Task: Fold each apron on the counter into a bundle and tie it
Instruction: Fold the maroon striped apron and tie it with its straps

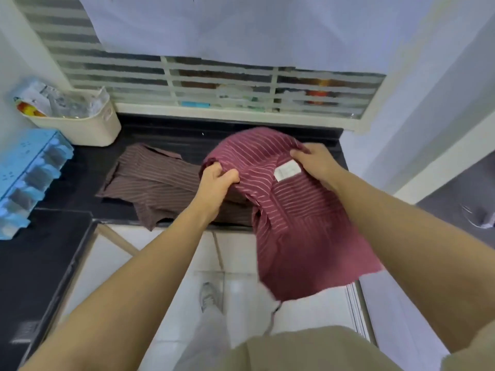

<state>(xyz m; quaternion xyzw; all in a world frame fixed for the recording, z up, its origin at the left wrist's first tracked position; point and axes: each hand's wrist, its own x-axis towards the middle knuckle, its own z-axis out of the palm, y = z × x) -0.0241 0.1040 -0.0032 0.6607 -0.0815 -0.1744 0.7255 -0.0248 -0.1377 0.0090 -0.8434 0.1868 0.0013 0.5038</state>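
**Red apron held up, brown one on counter**

Head cam: left hand and right hand each grip bunched cloth of the red striped apron, which hangs past the counter edge. Brown striped apron lies crumpled on the counter, just left.

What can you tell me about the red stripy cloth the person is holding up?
The red apron is soft dark-red fabric with thin pale stripes. A small white label sits near its top. It is crumpled, not yet bundled or tied. The left hand grips a bunch of it, the right hand holds its upper edge. It is lifted over the black counter, and its lower part hangs loose past the counter's front edge.
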